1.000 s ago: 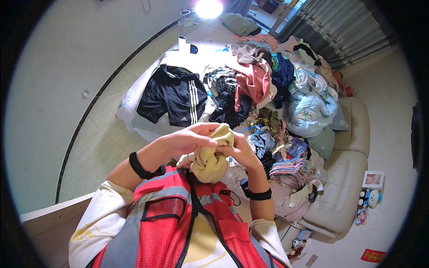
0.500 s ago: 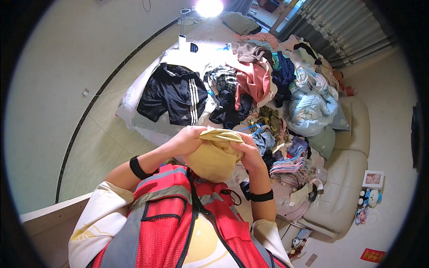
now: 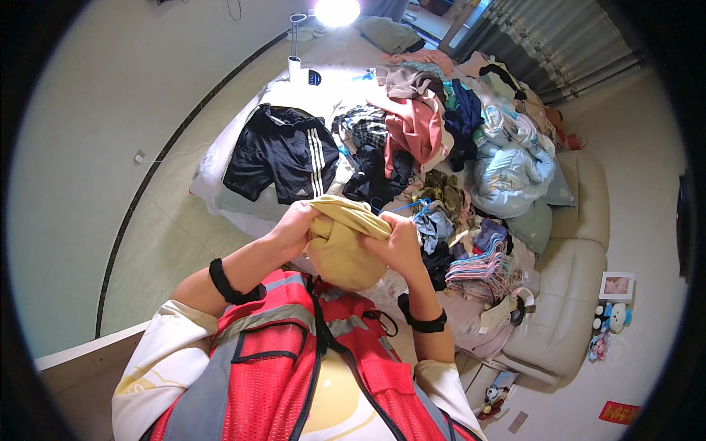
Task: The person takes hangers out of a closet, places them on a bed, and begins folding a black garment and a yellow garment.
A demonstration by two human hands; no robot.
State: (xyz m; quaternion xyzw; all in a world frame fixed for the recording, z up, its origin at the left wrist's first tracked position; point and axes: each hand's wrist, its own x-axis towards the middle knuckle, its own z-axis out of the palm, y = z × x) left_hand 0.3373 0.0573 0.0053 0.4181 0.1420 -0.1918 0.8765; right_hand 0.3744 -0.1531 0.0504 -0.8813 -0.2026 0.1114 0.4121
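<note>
A pale yellow cloth garment (image 3: 346, 257) hangs bunched in front of my chest; its exact kind is hidden by the folds. My left hand (image 3: 296, 228) is closed on the upper left of its edge, and my right hand (image 3: 399, 241) grips the upper right. Between them the edge is stretched and folded over, with the rest sagging below. Just beyond my hands, black shorts (image 3: 279, 154) with white side stripes lie spread flat on the bed (image 3: 215, 175).
A lit desk lamp (image 3: 294, 66) stands at the bed's far left. Heaped clothes, including a pink garment (image 3: 415, 132), cover the middle. A light blue quilt (image 3: 515, 180) lies right of them, with stacked hangers (image 3: 479, 268) nearer me. A beige sofa (image 3: 562, 287) adjoins on the right.
Both hands have moved slightly left with the yellow garment. Its upper edge is pulled wider and flatter between them, and my right hand has lowered a little.
</note>
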